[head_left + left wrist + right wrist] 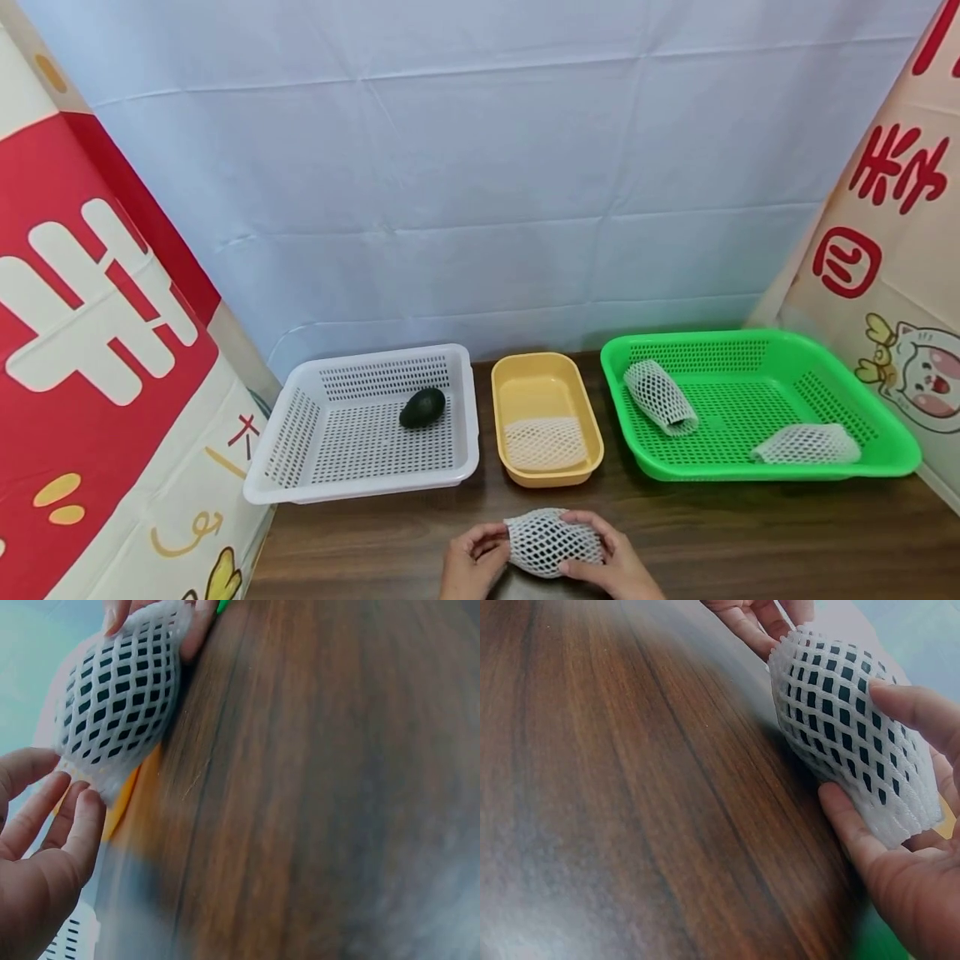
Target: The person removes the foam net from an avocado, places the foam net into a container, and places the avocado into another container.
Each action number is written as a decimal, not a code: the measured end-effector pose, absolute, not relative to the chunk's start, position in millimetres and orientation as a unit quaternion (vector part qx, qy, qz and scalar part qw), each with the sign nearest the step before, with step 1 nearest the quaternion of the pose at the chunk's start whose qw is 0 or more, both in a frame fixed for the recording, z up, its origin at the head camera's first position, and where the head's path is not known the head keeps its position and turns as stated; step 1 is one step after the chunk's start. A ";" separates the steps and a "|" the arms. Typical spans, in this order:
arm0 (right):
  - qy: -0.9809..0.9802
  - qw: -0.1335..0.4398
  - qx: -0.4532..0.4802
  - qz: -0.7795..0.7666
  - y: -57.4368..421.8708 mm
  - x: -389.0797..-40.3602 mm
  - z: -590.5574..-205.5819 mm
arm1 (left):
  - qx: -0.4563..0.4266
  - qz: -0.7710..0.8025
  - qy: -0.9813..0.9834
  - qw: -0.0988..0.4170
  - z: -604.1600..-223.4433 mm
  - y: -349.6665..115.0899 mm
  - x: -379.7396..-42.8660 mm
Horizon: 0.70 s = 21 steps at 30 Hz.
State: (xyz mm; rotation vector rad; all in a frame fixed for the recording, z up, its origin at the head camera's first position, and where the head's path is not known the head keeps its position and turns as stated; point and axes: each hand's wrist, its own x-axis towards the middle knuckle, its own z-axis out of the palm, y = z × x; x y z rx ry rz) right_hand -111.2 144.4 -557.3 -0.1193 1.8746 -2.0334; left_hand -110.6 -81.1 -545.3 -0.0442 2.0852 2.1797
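Observation:
A white foam net (551,542) is stretched over a dark rounded fruit, which shows only through the mesh holes. It looks like the bare dark green avocado (422,408) lying in the white basket (360,483). My left hand (474,560) pinches the net's left end between thumb and fingers. From the other side my right hand (609,557) grips the netted fruit, its thumb and fingers on opposite sides. In the right wrist view, the right thumb and a finger press on the mesh (847,724). Both hands are low over the front of the table.
Behind the hands stands a yellow tray (528,392) holding a flat foam net (545,443). To the right, a green basket (738,417) contains two netted pieces, one at left (660,398) and one at right (808,444). All rest on a brown wooden table (360,550) before a pale cloth.

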 end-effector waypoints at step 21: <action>0.664 0.196 -0.031 -0.721 145.9 -110.4 -555.3 | -0.010 0.724 0.679 0.121 -564.0 -68.1 -111.2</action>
